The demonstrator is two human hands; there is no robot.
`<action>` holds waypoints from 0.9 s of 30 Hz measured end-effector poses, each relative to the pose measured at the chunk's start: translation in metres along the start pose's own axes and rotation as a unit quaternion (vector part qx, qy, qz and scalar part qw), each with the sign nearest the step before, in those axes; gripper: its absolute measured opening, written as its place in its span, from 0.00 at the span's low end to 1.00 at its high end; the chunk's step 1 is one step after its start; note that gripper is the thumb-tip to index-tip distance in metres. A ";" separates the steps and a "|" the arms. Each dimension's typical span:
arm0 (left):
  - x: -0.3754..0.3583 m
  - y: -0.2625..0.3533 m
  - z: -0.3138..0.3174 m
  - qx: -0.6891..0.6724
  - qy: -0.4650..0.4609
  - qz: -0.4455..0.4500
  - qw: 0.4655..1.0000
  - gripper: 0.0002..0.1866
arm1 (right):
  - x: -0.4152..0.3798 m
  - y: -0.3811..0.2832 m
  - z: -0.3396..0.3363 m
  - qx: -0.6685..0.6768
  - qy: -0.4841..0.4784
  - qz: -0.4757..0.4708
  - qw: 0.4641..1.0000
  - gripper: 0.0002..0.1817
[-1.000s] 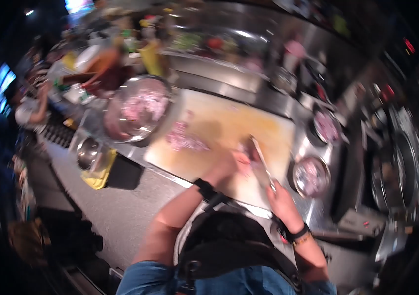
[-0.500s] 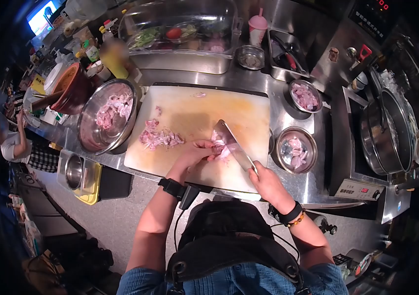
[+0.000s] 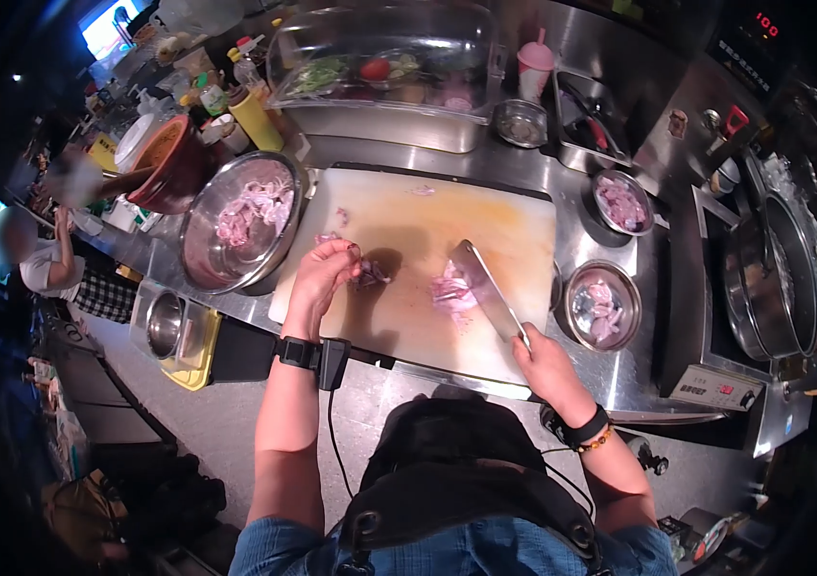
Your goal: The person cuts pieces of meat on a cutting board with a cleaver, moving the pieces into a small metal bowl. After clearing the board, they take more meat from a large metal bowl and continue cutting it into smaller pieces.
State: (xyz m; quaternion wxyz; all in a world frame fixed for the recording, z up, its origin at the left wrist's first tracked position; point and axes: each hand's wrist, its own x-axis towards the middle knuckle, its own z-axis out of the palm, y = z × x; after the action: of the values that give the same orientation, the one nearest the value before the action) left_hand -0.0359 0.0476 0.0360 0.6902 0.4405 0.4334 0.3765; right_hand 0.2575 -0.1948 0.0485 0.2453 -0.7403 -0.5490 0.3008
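Note:
My right hand [image 3: 544,363] grips the handle of a cleaver [image 3: 493,291], its broad blade resting at a slant beside a small heap of pale pink raw meat pieces [image 3: 451,292] on the white cutting board [image 3: 408,350]. Over the board's left side, my left hand [image 3: 327,269] is raised with thumb and fingers pinched together. Whatever they may hold is too small to make out. Another pile of cut raw meat [image 3: 370,273] lies under and beside that hand, partly covered by it and its shadow.
Left of the board stands a large steel bowl [image 3: 199,252] with raw meat; two smaller bowls, a lower one [image 3: 572,322] and an upper one [image 3: 627,229], hold meat at right. A clear-lidded tray [image 3: 379,125] sits behind. A co-worker [image 3: 48,274] stands far left.
My left hand has left the meat by the blade and moved left and up over the other pile. My right hand still grips the cleaver. The whole view has shifted slightly.

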 end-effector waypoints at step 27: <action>0.013 0.004 -0.035 0.758 0.190 0.139 0.608 0.19 | 0.001 0.021 0.018 0.024 0.055 -0.038 0.997 0.12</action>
State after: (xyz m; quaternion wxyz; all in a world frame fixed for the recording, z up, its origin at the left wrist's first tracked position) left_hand -0.0641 0.0707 0.0283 -0.0491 0.7795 0.6194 0.0799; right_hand 0.2587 -0.1987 0.0216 0.3043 -0.7280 -0.5550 0.2633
